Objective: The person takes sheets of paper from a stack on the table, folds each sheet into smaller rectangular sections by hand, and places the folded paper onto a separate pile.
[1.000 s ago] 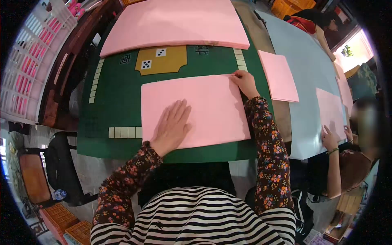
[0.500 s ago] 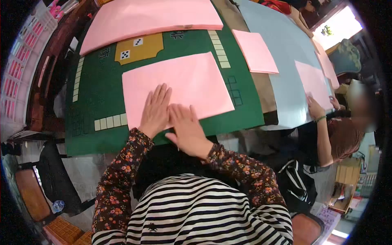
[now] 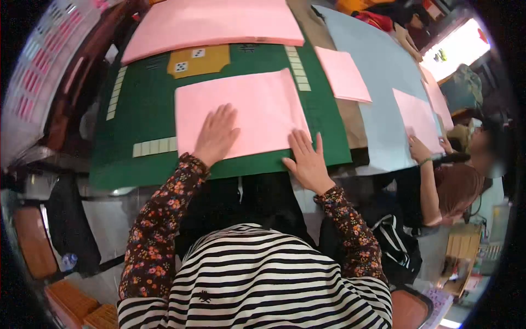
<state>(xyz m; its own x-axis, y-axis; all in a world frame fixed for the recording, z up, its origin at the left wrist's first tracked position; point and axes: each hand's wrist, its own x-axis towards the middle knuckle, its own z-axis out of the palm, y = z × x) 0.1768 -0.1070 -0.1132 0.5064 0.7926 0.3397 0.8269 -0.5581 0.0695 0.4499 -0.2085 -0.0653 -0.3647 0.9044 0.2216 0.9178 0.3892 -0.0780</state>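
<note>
A pink sheet (image 3: 257,104), perhaps folded paper or thin cloth, lies flat on a green mahjong mat (image 3: 148,109). My left hand (image 3: 217,133) rests on the lower left part of the sheet, fingers stretched out and palm down. At the sheet's lower right corner lies my right hand (image 3: 308,162), its fingertips on the edge and its thumb spread out over the mat. Neither hand grips anything. Beyond the sheet, a large stack of pink sheets (image 3: 213,24) covers the far side of the mat.
A smaller pink pile (image 3: 344,75) lies to the right, partly over a brown strip. On the adjoining light blue table (image 3: 378,66), a co-worker's hand (image 3: 419,149) touches another pink sheet (image 3: 416,118). A bag (image 3: 394,247) sits low at the right.
My right hand has moved right, from beside my left hand to the sheet's lower right corner. My left hand stays on the sheet. The whole view has shifted slightly.
</note>
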